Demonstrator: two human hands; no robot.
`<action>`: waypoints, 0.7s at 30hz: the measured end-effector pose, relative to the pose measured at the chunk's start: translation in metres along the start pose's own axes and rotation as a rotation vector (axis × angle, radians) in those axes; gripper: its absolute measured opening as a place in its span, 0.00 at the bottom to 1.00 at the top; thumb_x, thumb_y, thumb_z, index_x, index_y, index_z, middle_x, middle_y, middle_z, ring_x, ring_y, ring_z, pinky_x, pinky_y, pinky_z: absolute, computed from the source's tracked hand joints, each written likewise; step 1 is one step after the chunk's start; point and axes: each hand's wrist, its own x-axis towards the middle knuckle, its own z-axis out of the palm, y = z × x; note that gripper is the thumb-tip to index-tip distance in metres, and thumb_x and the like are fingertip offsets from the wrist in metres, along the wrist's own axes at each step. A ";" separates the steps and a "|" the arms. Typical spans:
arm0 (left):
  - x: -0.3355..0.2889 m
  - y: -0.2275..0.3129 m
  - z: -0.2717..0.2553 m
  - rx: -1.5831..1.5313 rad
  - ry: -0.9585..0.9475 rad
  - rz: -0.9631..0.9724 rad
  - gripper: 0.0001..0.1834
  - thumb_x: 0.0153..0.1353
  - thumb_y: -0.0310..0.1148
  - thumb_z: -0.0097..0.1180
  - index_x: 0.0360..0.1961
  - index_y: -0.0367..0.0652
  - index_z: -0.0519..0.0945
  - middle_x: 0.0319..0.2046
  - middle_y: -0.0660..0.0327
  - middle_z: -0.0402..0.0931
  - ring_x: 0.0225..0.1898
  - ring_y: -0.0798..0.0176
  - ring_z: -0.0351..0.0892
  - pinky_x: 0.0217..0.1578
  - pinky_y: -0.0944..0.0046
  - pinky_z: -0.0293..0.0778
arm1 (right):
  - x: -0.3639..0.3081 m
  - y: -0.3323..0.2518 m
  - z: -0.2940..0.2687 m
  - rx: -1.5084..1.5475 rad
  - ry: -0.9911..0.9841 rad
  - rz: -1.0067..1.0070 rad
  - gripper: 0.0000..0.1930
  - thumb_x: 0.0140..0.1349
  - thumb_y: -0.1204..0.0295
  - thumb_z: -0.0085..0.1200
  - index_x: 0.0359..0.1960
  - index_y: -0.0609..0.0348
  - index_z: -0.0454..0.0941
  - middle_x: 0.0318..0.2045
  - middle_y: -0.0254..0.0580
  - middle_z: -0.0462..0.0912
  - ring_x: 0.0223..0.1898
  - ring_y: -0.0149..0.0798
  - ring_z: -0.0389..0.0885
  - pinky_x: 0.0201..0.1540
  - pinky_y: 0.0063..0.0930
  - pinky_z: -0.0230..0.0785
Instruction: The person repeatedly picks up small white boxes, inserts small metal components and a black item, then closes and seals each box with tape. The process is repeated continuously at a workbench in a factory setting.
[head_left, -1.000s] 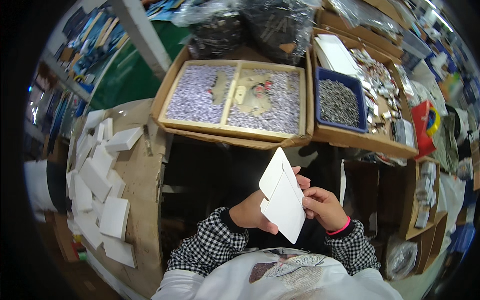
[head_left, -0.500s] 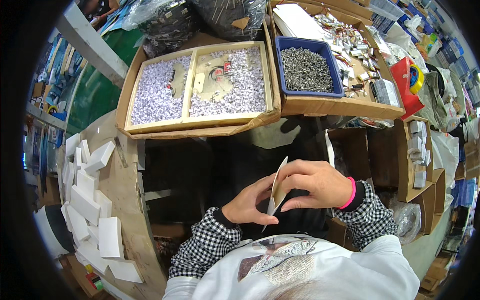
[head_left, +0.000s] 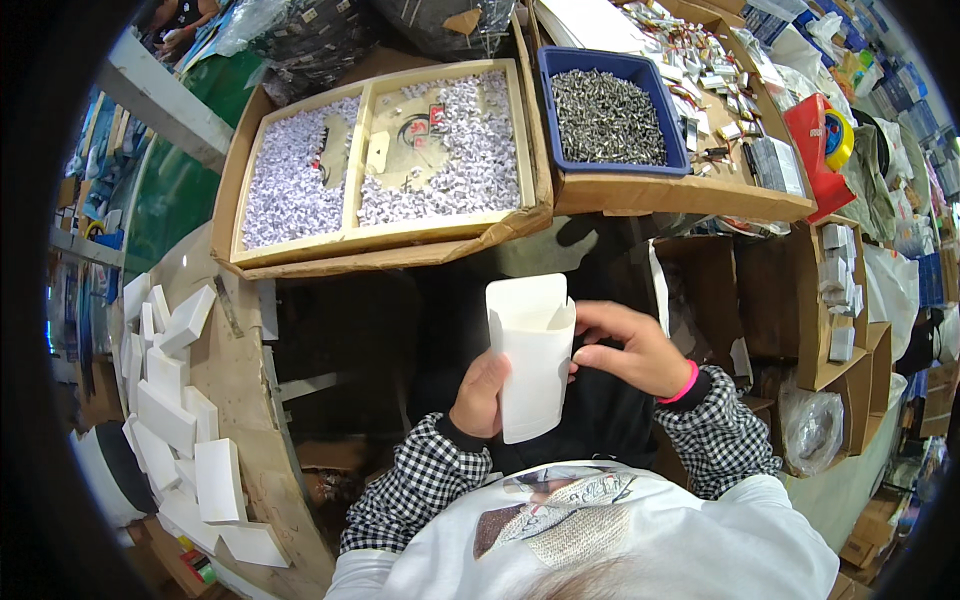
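Observation:
A white cardboard box [head_left: 533, 385], slim and open at its top end, stands upright before my body with a rounded flap [head_left: 527, 291] raised at its far side. Around its left side and lower part my left hand [head_left: 482, 393] is closed, thumb on the front face. At the right edge, near the open top, the curled fingers and thumb of my right hand [head_left: 635, 350] touch the box by its small side flap. The tips of some fingers are hidden behind the box.
Finished-looking white boxes [head_left: 168, 415] lie piled on the wooden table at left. Ahead are a divided tray [head_left: 352, 205] of small white pieces, a blue bin [head_left: 680, 160] of metal parts and a carton of wired parts. Open cartons [head_left: 790, 300] stand at right, beside a red tape dispenser [head_left: 803, 140].
The white piece, thin and edge-on between both hands before, now faces me as an opened-out box. My left hand has wrapped round it; my right hand has shifted slightly to its right edge.

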 end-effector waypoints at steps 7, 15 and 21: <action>0.003 -0.010 0.009 0.078 0.097 0.093 0.41 0.64 0.64 0.35 0.62 0.35 0.59 0.50 0.48 0.71 0.47 0.57 0.76 0.49 0.58 0.74 | -0.016 0.023 0.017 0.338 0.071 0.147 0.24 0.60 0.77 0.56 0.59 0.66 0.68 0.44 0.42 0.80 0.42 0.31 0.79 0.44 0.23 0.75; -0.005 -0.032 0.007 0.567 0.475 0.228 0.21 0.71 0.43 0.40 0.53 0.36 0.67 0.42 0.56 0.75 0.41 0.68 0.75 0.44 0.68 0.72 | -0.020 0.034 0.019 0.153 0.161 0.168 0.22 0.62 0.77 0.53 0.59 0.66 0.68 0.46 0.43 0.80 0.46 0.29 0.79 0.49 0.22 0.72; -0.015 -0.039 0.004 0.316 0.499 0.207 0.18 0.68 0.34 0.47 0.55 0.37 0.64 0.45 0.54 0.75 0.45 0.65 0.75 0.47 0.66 0.72 | -0.031 0.038 0.030 -0.042 0.180 0.114 0.27 0.62 0.78 0.52 0.64 0.58 0.61 0.42 0.47 0.82 0.42 0.33 0.82 0.45 0.23 0.72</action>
